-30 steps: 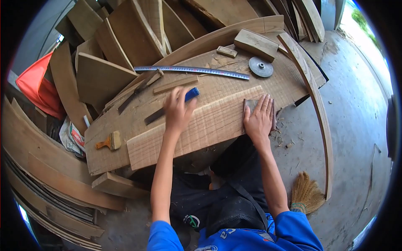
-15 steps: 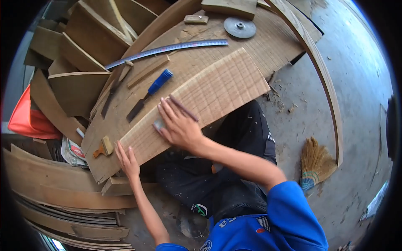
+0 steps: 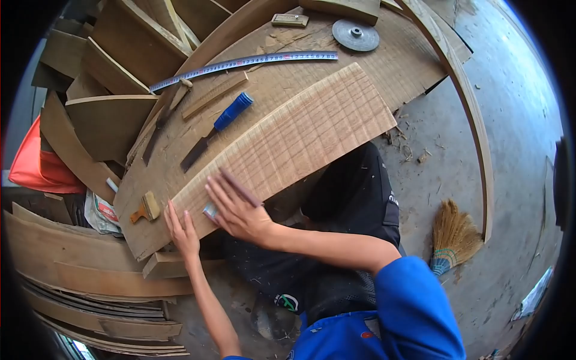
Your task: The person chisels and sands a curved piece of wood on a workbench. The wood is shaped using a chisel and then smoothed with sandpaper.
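The pale, curved wooden plank (image 3: 294, 135) with ridged saw marks lies slantwise over the wide brown board (image 3: 384, 78) that serves as a bench, running from seven o'clock up to one o'clock. The cross ridges show along its whole length, so I'd judge the smoothing to be at an early stage, with nearly all the face left to work.

The right hand (image 3: 237, 207) lies flat at the plank's seven o'clock end, fingers spread and straight, not curled round anything. It presses a small grey abrasive pad (image 3: 210, 211) against the wood. A thin dark edge shows across the fingers, and I cannot tell what it is.

The left hand (image 3: 180, 231) is open too, palm down, fingers together, resting on the plank's corner at eight o'clock from the right hand.

A blue-handled chisel (image 3: 219, 127) lies well apart at eleven o'clock. Beyond it is a steel measuring tape (image 3: 246, 60), and a small orange-handled brush (image 3: 146, 208) sits just beside the left hand at ten o'clock.
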`<act>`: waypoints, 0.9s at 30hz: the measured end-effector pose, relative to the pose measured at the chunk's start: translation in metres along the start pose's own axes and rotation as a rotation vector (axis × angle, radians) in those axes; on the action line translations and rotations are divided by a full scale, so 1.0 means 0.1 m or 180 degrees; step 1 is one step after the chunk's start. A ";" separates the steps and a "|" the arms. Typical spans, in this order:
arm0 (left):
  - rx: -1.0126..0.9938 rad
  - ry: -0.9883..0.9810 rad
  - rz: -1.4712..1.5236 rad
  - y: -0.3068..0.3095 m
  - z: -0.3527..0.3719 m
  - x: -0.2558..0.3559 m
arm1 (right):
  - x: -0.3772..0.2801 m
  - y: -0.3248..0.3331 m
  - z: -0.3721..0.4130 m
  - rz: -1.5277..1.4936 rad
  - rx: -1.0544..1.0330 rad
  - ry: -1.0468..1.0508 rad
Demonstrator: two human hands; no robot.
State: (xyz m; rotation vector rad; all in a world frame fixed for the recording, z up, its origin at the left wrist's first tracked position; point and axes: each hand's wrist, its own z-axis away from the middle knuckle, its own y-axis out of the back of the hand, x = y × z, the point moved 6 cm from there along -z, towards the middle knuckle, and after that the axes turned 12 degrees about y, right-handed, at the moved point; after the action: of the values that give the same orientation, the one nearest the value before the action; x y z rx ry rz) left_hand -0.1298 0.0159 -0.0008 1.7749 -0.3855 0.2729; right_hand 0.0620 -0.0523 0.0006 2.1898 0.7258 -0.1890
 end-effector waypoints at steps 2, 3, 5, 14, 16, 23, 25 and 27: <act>0.0014 -0.0006 0.0059 0.01 0.01 -0.02 | 0.11 0.01 0.08 -0.0080 0.0123 0.0072; 0.0011 -0.0017 0.0106 0.01 0.00 -0.03 | 0.22 0.08 0.12 -0.0167 0.0244 0.0124; 0.0012 0.0089 0.0142 -0.01 0.00 -0.12 | 0.90 0.60 0.22 -0.0106 0.0289 -0.0337; 0.0549 0.0029 -0.0096 -0.02 0.04 0.08 | 1.89 0.94 0.19 0.1711 -0.0084 -0.1202; 0.0633 0.0047 -0.0202 0.03 0.04 0.07 | 1.11 0.40 -0.07 0.1030 -0.0143 -0.0582; 0.0746 -0.0057 0.0306 -0.02 0.04 -0.12 | -0.38 -0.45 -0.16 -0.0360 -0.0508 0.0704; 0.0716 0.0116 0.0155 0.01 0.07 -0.08 | 0.14 -0.03 -0.14 -0.0320 -0.0485 0.0357; 0.0738 0.0172 0.0141 0.03 0.09 -0.06 | 0.82 0.42 -0.02 0.1546 -0.1147 0.1177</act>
State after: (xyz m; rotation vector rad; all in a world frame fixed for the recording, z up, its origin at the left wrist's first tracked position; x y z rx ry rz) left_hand -0.1362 0.0073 -0.0024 1.9830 -0.3664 0.4099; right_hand 0.1527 -0.0367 0.0004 1.9953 0.3617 0.5645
